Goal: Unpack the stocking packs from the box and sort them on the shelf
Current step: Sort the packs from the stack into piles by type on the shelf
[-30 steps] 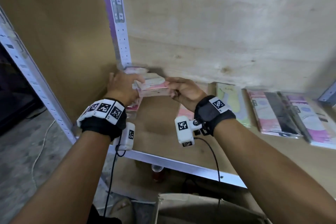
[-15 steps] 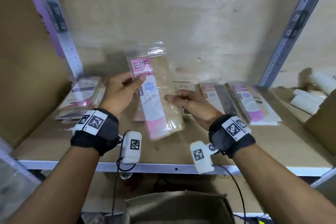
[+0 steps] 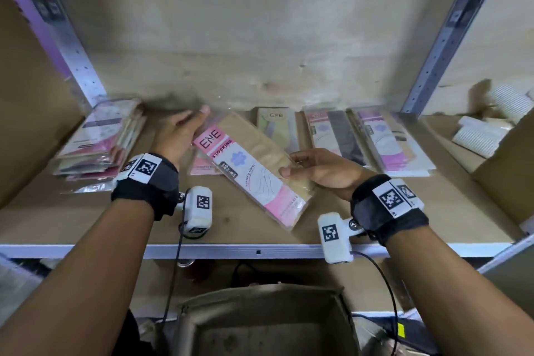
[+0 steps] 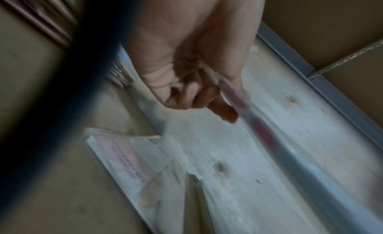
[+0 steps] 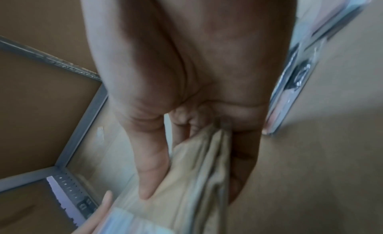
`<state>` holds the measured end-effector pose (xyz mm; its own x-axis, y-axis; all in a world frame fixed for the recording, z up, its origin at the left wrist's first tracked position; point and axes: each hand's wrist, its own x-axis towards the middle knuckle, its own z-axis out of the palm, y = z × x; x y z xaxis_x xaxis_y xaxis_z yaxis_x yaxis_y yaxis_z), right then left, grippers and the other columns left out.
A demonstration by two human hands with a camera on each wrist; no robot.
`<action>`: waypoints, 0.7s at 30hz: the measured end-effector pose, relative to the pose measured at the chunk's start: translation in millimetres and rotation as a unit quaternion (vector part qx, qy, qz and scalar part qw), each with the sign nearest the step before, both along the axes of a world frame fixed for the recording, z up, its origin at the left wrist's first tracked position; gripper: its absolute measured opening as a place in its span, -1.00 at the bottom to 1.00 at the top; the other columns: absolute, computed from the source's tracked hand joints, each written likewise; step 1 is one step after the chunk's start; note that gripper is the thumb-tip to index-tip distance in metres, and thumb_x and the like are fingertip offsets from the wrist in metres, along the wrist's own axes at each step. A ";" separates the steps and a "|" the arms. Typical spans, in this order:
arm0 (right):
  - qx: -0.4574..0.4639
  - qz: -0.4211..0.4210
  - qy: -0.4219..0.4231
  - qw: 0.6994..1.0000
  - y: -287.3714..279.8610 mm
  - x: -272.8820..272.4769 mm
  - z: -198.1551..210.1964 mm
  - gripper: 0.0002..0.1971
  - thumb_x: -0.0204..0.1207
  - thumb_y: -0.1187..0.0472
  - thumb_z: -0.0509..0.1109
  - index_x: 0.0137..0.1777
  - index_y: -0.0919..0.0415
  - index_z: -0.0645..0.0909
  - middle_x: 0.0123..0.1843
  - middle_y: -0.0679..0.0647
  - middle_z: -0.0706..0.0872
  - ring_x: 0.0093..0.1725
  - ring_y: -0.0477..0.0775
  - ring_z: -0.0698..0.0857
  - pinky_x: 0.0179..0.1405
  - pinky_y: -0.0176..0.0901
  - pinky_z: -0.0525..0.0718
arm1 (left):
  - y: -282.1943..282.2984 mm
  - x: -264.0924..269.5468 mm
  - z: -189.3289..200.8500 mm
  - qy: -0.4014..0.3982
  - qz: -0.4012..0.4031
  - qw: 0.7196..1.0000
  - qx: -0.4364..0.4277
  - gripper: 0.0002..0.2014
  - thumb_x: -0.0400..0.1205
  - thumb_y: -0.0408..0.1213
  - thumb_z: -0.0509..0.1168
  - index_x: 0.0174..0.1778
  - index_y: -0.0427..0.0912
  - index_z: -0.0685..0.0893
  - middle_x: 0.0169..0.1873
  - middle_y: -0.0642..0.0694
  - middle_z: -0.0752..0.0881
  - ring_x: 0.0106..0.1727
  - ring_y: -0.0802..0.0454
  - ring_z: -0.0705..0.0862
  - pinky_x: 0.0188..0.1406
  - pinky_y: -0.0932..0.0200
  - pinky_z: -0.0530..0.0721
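Pink-and-beige stocking pack (image 3: 254, 170) slanted above shelf (image 3: 433, 211), box (image 3: 260, 324) below.

A stockroom or shop storage area. Metal shelving uprights (image 3: 450, 32) with punched holes frame a plywood-backed shelf (image 3: 248, 228) across the middle of the head view. Retail stocking packs (image 3: 335, 136) in clear sleeves lie in a row on it, with a stack (image 3: 98, 141) at the left. An open cardboard box (image 3: 260, 324) sits at the bottom centre, more cartons (image 3: 505, 165) at the right edge.

shelf (image 3: 231, 228): pack stack (image 3: 98, 141) far L | held pack (image 3: 254, 170) ctr | ~3 packs (image 3: 367, 139) R | box (image 3: 260, 324) below front
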<state>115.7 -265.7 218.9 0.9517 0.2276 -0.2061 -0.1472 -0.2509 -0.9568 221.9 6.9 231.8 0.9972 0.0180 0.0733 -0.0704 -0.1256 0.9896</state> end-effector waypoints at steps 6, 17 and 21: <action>-0.056 -0.039 -0.006 0.998 -22.6 0.3 -0.8 -0.48 0.13 -0.06 0.75 0.01 0.24 0.79 0.03 0.13 0.87 0.05 0.05 0.83 0.25 -0.12 0.65 | 5.1 -0.6 -4.3 0.002 -0.059 0.992 0.112 -0.78 0.61 -0.20 0.35 -0.32 -0.16 0.79 -0.53 0.04 0.73 -0.57 0.17 0.55 -0.61 0.40 0.48; 0.033 -0.036 0.004 0.999 -10.2 -6.2 -1.8 -0.67 0.46 0.23 0.58 0.18 0.35 0.73 0.19 0.34 0.79 0.08 0.17 0.78 0.25 -0.05 0.68 | 1.2 -14.2 2.0 -0.027 -0.028 0.999 0.022 -0.56 0.70 0.11 0.27 -0.42 -0.08 0.56 -0.48 -0.19 0.51 -0.52 -0.01 0.47 -0.58 0.32 0.43; 0.047 -0.029 -0.009 0.998 -8.9 -9.5 0.9 -0.70 0.54 0.28 0.51 0.24 0.37 0.70 0.20 0.31 0.79 0.09 0.12 0.78 0.11 -0.27 0.72 | -3.1 -15.8 7.6 0.038 -0.066 0.991 -0.114 -0.69 0.69 0.04 0.32 -0.06 -0.18 0.65 -0.31 -0.22 0.64 -0.50 -0.05 0.64 -0.54 0.29 0.61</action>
